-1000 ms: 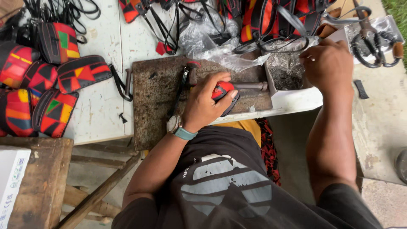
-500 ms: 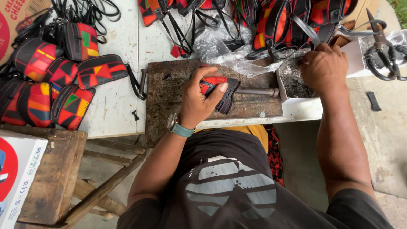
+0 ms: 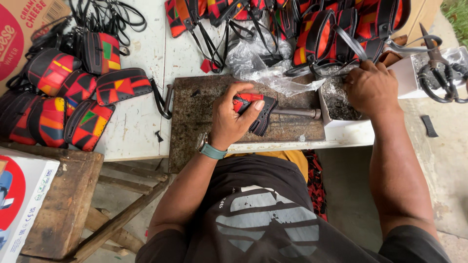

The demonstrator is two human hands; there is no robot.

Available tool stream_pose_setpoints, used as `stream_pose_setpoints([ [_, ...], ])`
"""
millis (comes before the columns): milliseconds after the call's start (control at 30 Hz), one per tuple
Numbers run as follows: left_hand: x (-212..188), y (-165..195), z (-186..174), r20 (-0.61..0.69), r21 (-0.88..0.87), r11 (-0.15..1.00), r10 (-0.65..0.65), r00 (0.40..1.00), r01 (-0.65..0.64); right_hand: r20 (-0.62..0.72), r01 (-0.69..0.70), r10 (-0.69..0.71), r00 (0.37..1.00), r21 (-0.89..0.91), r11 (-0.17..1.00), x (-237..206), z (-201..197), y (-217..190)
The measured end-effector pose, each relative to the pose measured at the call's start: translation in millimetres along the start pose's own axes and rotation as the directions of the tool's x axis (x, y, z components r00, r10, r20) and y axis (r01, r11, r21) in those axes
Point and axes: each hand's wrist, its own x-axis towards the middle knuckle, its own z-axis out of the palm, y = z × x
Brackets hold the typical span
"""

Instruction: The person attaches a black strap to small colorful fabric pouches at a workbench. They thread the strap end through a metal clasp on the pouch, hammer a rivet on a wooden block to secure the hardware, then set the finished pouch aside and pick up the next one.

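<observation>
**Left hand clamps a patterned piece on the stone slab; right hand dips into the small box**

The left hand [image 3: 233, 117] is closed around a small red and black leather piece [image 3: 254, 111], thumb on top and fingers curled over its upper edge. The piece lies on the dark stone slab [image 3: 195, 104] near the front of the white table [image 3: 141, 97]. Its long axis runs slantwise, from the red end under the fingers down to the black stitched end, which points toward the lower right, at the person's body. Just beside it, a grey metal rod [image 3: 295, 112] lies flat along the slab, its long axis running left to right and its far end reaching the box.

The right hand [image 3: 371, 87] rests knuckles-up over a small white open box [image 3: 341, 122] at the slab's right edge, fingertips down inside it. Whether they pinch anything cannot be told, since the fingertips are hidden. The box holds a dark heap of tiny metal bits, too small to make out singly.

Behind the slab sits a crumpled clear plastic bag [image 3: 258, 63]. Finished pouches [image 3: 73, 97] in red, black, yellow and green lie grouped at the table's left, and more with black straps are piled along the back. A second white box at the far right holds scissors [image 3: 438, 73] with black handles. A teal-strapped watch [image 3: 208, 147] circles the left wrist.
</observation>
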Motion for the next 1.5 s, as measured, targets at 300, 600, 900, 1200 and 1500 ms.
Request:
stream_pose_setpoints([
  [300, 0, -3, -2, -0.003, -0.016, 1.000, -0.024, 1.000, 0.023, 0.077, -0.089, 0.079, 0.994, 0.132, 0.987, 2, -15, 6],
  [600, 1, 2, 1, -0.073, 0.025, 1.000, -0.010, 0.997, 0.012, -0.210, 0.091, -0.015, 0.978, 0.360, 0.928, -10, -31, 13],
  [900, 7, 5, 20, -0.217, 0.046, 0.998, -0.035, 0.976, 0.046, 0.025, -0.021, 0.115, 0.993, 0.999, -0.042, -37, -31, -134],
  [1200, 12, 8, 27, -0.220, 0.024, 0.996, -0.083, 0.972, 0.090, -0.103, 0.137, 0.119, 0.988, 0.934, -0.330, -25, -23, -183],
  [1500, 9, 4, 25, -0.269, 0.103, 0.994, -0.007, 0.963, 0.036, -0.139, 0.168, 0.117, 0.983, 0.944, -0.286, -27, -9, -177],
])
